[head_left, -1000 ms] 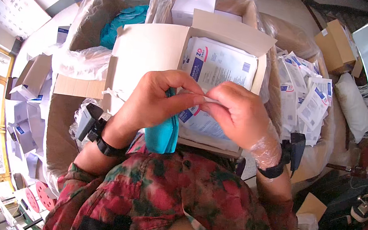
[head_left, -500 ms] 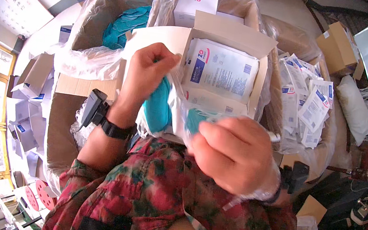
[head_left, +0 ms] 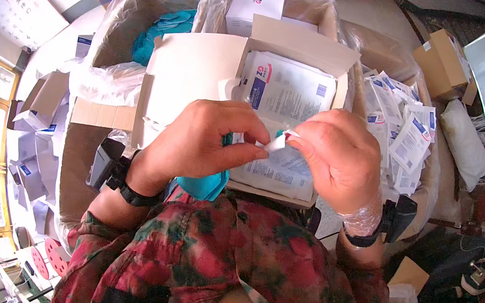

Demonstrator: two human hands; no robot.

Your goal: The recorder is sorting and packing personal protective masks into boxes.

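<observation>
Both my hands meet over the front of an open white carton. My left hand pinches one side of a small white packet piece between thumb and finger. A turquoise, flat, soft piece that looks like a face mask hangs below that palm, partly hidden by the hand. The packet's other side is pinched by my right hand, and a bit of turquoise shows at its fingertips. Beneath the hands, flat white printed packets lie in the carton.
Behind to the left, a plastic-lined box holds a heap of turquoise pieces. A lined box at the back contains white cartons. Many loose white packets fill a box on the right. Flattened cartons are piled at the left.
My hands have come together over the carton, the left moving down and the right moving up. The larger clear-and-white wrapping no longer stretches between them; a small white piece does.
</observation>
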